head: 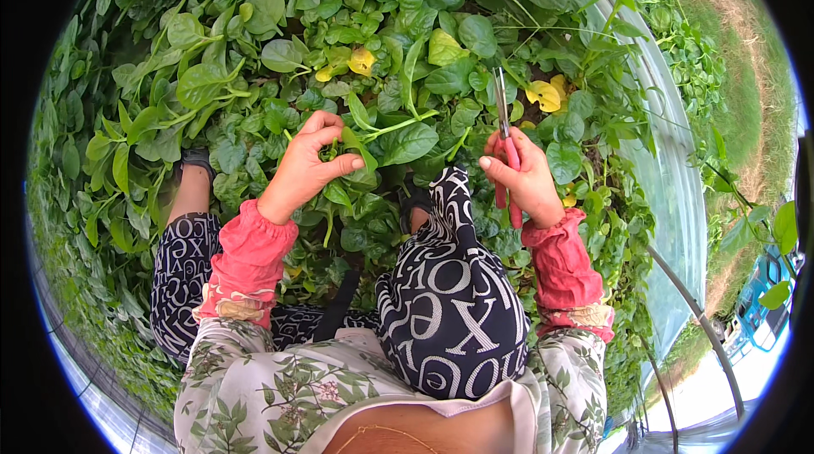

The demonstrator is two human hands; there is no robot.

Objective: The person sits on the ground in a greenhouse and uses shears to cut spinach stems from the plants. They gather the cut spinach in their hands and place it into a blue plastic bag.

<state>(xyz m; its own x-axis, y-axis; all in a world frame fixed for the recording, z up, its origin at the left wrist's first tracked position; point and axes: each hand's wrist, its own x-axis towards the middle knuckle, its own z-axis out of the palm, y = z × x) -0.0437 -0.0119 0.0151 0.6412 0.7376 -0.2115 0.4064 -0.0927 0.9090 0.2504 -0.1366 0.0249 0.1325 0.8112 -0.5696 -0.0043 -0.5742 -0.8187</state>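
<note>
My left hand (308,165) is closed around a few leafy green shoots (407,144), their thick pale stems and broad glossy leaves sticking out past the thumb. In my right hand (529,169) is a pair of scissors (502,98) with pink handles. Their narrow metal blades point away from me and lie almost together, apart from the shoots. Both hands hover over a dense bed of low, broad-leaved plants (451,79), which look like Malabar spinach. Left of my left hand, several shoots with bare stem ends (203,82) lie on top of the foliage.
Yellowed leaves (544,96) are scattered through the bed. My knee in patterned trousers (451,314) rises between my forearms. Clear plastic sheeting (674,199) and a curved pole (699,320) border the right side. Beyond are a grassy strip (738,85) and a blue vehicle (760,301).
</note>
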